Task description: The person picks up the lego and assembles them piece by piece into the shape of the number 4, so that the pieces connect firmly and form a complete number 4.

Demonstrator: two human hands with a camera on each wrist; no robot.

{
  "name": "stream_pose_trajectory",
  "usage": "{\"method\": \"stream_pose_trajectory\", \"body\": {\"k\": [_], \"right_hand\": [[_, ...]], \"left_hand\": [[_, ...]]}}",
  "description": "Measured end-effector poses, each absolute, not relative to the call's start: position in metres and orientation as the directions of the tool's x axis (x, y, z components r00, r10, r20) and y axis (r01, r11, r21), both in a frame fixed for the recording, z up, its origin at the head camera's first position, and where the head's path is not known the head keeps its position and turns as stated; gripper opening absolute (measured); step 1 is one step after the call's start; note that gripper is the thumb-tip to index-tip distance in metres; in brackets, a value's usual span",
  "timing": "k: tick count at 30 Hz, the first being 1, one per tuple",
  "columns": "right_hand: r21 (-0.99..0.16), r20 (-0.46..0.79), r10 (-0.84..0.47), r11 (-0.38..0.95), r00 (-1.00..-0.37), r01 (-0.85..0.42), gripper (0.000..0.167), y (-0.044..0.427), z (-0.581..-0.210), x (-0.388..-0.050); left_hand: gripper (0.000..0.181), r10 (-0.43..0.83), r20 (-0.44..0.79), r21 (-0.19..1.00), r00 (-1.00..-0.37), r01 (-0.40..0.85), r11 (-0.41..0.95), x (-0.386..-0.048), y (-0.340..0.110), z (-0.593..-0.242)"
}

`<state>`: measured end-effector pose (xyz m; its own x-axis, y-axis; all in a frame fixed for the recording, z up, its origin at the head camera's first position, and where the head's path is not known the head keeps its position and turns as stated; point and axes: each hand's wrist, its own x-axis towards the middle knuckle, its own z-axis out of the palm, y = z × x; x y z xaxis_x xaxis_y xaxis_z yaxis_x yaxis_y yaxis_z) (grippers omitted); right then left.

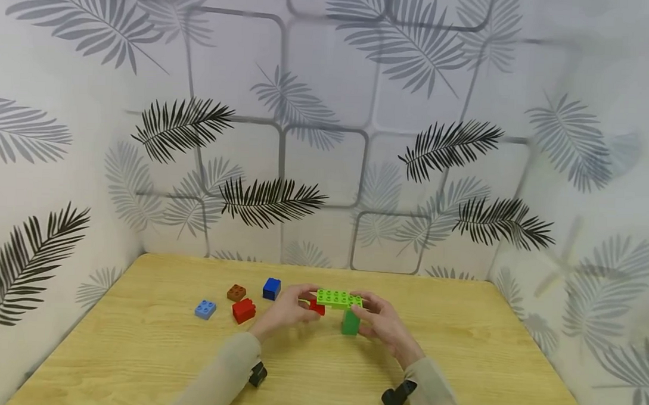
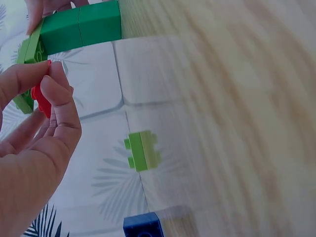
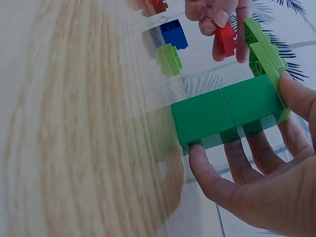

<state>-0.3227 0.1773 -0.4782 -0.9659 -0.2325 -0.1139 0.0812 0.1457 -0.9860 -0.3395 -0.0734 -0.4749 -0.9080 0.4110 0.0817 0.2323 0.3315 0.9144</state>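
Note:
With thumb and fingertips, my left hand (image 1: 285,313) pinches a small red brick (image 3: 226,40) just under the free end of a light green studded piece (image 1: 333,297). In the right wrist view a narrow gap shows between the two. That light green piece looks like two overlapping parts and juts leftward from the top of a stack of two dark green blocks (image 3: 224,113). My right hand (image 1: 386,325) grips this stack from the right, its thumb at the light green top and its fingers along the blocks. The stack stands upright on the table.
On the wooden table (image 1: 137,351), left of my hands, lie a blue brick (image 1: 271,289), a brown brick (image 1: 236,292), another red brick (image 1: 244,311) and a light blue brick (image 1: 205,309). A loose light green brick (image 2: 139,151) stands behind my left hand. Patterned walls enclose the back and sides.

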Motion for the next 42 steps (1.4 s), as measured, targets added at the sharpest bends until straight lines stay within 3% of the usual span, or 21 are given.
{"method": "stream_pose_trajectory", "body": {"k": [20, 30, 42], "right_hand": [[-0.989, -0.107, -0.215, 0.123, -0.971, 0.082, 0.045, 0.174, -0.478, -0.320], [-0.989, -0.109, -0.222, 0.126, -0.969, 0.083, 0.045, 0.176, -0.479, -0.322], [-0.989, -0.107, -0.215, 0.127, -0.971, 0.081, 0.045, 0.175, -0.479, -0.322]], "left_hand": [[0.059, 0.413, 0.093, 0.946, -0.906, 0.210, 0.247, -0.337, -0.060, -0.465], [0.044, 0.421, 0.093, 0.931, -0.902, 0.229, 0.284, -0.341, -0.061, -0.459], [0.036, 0.429, 0.068, 0.959, -0.900, 0.177, 0.219, -0.343, -0.064, -0.457]]}}
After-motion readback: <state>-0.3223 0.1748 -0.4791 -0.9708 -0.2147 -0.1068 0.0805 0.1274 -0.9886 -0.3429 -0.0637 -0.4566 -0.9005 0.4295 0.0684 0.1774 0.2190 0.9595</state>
